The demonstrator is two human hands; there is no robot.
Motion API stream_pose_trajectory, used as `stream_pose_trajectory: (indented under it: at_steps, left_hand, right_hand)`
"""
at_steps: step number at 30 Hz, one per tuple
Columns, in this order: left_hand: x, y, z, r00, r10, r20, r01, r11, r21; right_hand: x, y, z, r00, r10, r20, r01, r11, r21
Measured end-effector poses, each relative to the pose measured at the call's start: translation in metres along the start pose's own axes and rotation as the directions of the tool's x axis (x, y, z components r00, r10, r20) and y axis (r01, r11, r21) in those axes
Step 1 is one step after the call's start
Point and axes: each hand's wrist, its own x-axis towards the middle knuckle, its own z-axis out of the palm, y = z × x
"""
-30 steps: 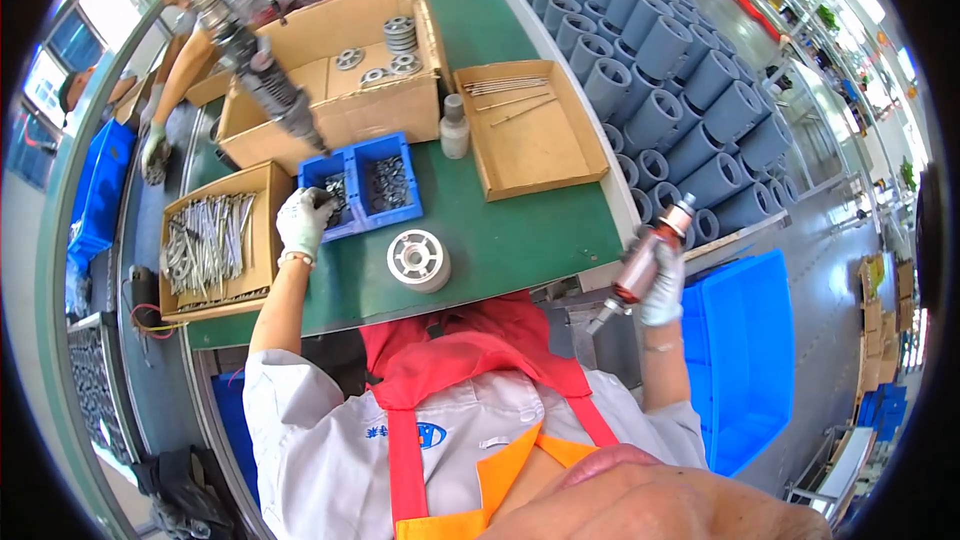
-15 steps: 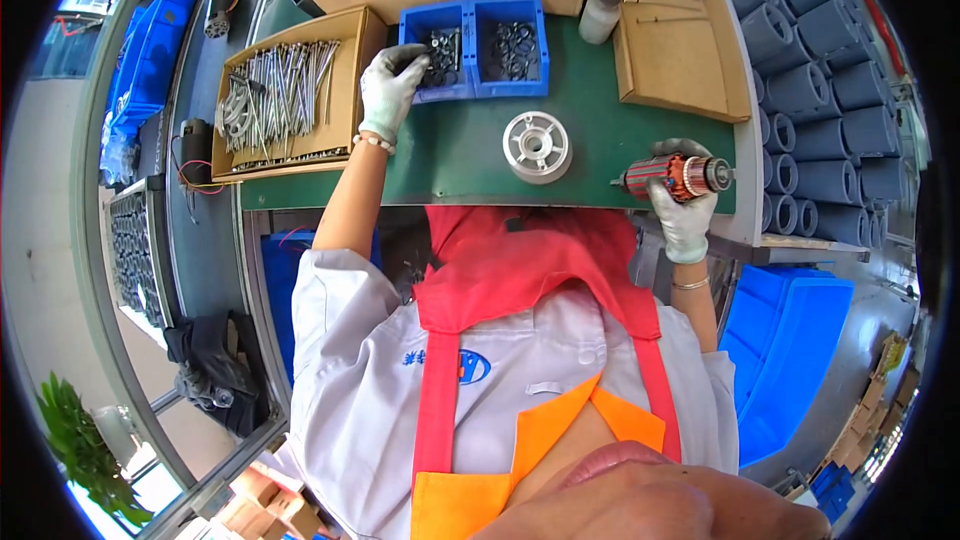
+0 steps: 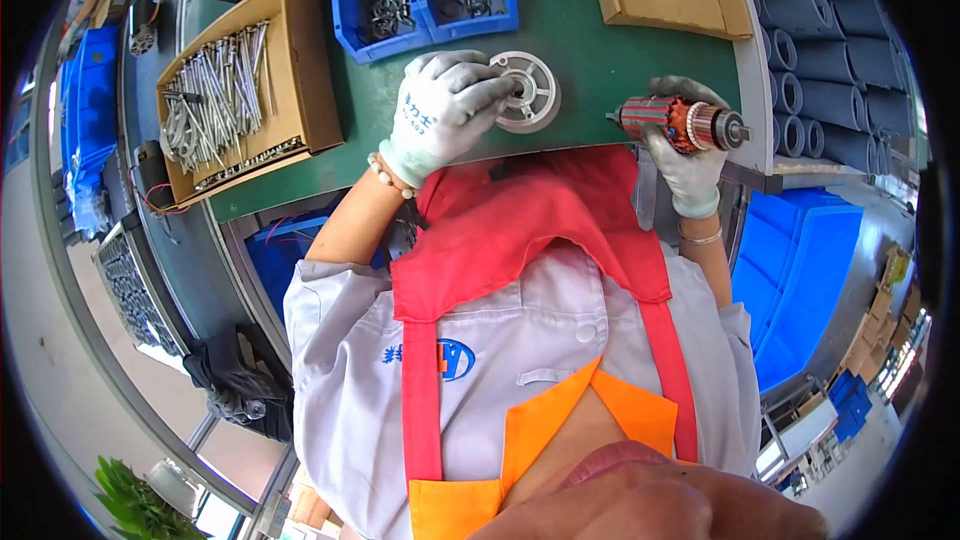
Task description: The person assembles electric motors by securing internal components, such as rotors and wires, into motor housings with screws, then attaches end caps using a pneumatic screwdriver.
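The rotor (image 3: 662, 120) is mixing red and silver stripes with orange windings (image 3: 681, 124) and a coppery ring (image 3: 710, 127) — the spoked disc (image 3: 543, 105) is gleaming silver-white. The left gloved hand (image 3: 443, 105) is showing white with dark print and a pale mint cuff (image 3: 402, 160); the right gloved hand (image 3: 688, 168) is showing greyish white. The worktop (image 3: 600, 65) is showing dark green, the divided tray (image 3: 376, 48) bright blue, the carton (image 3: 310, 70) tan — and the apron (image 3: 540, 225) is glowing red against a pale grey shirt (image 3: 345, 330).

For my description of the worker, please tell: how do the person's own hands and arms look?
The left hand and right hand wear whitish gloves with greyish fingers; the left glove's back bears dark printing. Left, there is a pale beaded bracelet; right, a thin silvery bangle. The light grey sleeves look short or rolled.
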Motion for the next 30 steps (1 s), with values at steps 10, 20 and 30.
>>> stream_pose_trajectory:
  at_steps: [10,20,30]
  left_hand:
    - [-0.014,0.005,0.029,0.974,-0.216,-0.069,0.199,0.961,-0.192]
    - [-0.009,0.006,0.026,0.974,-0.214,0.078,0.218,0.974,-0.053]
    - [-0.015,-0.005,0.016,0.875,-0.483,-0.020,0.450,0.829,-0.332]
  right_hand:
    - [0.004,-0.002,0.002,0.997,-0.037,0.061,0.042,0.995,-0.088]
    - [0.004,-0.003,0.003,0.999,0.004,0.049,-0.003,0.999,-0.038]
    - [0.004,-0.003,0.004,0.994,-0.085,0.070,0.090,0.993,-0.077]
